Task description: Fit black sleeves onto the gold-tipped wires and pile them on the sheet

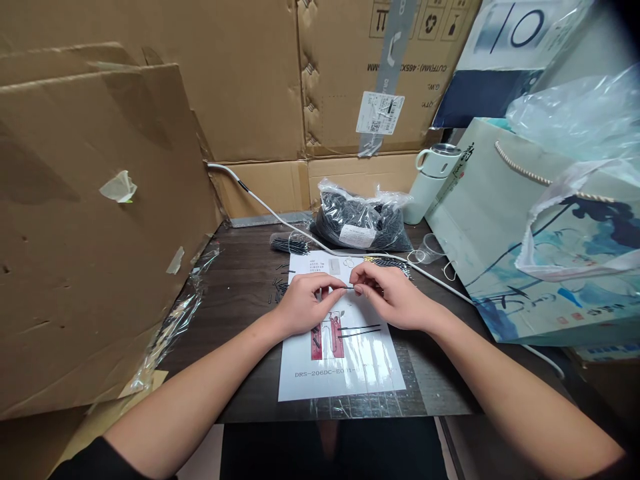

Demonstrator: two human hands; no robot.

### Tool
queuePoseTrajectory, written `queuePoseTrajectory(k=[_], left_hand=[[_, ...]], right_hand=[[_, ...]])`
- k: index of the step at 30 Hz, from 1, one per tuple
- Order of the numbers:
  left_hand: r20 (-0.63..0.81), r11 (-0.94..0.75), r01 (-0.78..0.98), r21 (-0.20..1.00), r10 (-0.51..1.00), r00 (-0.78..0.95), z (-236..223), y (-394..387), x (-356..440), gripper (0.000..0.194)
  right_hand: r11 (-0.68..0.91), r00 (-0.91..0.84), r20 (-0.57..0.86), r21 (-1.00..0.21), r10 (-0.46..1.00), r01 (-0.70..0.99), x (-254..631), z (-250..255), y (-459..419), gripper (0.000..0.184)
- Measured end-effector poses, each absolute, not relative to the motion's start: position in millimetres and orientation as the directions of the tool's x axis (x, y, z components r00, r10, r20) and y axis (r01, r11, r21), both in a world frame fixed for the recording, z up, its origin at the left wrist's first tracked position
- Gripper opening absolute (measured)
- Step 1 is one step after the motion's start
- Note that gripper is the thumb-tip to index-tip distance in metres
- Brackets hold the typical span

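Note:
My left hand and my right hand meet above a printed white sheet. Between their fingertips runs a thin black rod, pinched by both; its ends are hidden by the fingers. Two long thin black rods lie on the sheet, right of its red printed picture. Short black pieces rest on the picture's left part. More short black tubes are scattered on the dark table beside my left hand. Behind my right hand lies a pile of thin dark pieces with gold-coloured ends.
A clear cup of black rods lies at the back, near a plastic bag of black pieces. A white cable crosses the table. Cardboard walls the left. A pale bottle and paper bag stand right.

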State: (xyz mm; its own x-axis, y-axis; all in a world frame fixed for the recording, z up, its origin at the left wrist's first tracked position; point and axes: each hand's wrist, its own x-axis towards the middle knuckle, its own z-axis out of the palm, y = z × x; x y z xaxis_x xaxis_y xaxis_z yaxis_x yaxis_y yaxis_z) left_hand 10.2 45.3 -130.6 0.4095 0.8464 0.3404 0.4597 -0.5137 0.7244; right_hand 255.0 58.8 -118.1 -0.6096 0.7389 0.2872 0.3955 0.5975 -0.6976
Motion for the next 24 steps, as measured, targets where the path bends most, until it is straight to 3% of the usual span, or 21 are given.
queuePoseTrajectory(k=[11,15,16,18,21,24], left_hand=[[0.333,-0.521,0.471,0.712,0.841,0.427,-135.1,45.8,9.6,0.017],[0.307,-0.569,0.506,0.648,0.803,0.51,-124.5,50.0,-0.8,0.026],[0.289,-0.598,0.514,0.615,0.777,0.559,-120.1,52.2,-5.7,0.031],[0.22,-0.638,0.533,0.555,0.731,0.646,-111.2,57.3,-16.5,0.022],[0.081,-0.63,0.52,0.576,0.677,0.732,-102.1,63.8,-29.6,0.015],[0.046,-0.612,0.543,0.575,0.687,0.726,-99.9,67.2,-34.3,0.011]], right_hand=[[0.604,-0.622,0.284,-0.693,0.73,0.393,257.0,-115.7,59.1,0.01],[0.57,-0.651,0.232,-0.733,0.723,0.372,257.3,-113.0,58.1,0.015],[0.575,-0.668,0.218,-0.728,0.711,0.374,257.2,-112.3,57.7,0.014],[0.602,-0.71,0.194,-0.701,0.677,0.382,256.4,-111.2,56.9,0.01],[0.638,-0.774,0.152,-0.672,0.615,0.376,254.6,-110.2,55.4,0.008],[0.639,-0.809,0.106,-0.676,0.578,0.368,253.2,-109.7,53.7,0.01]])
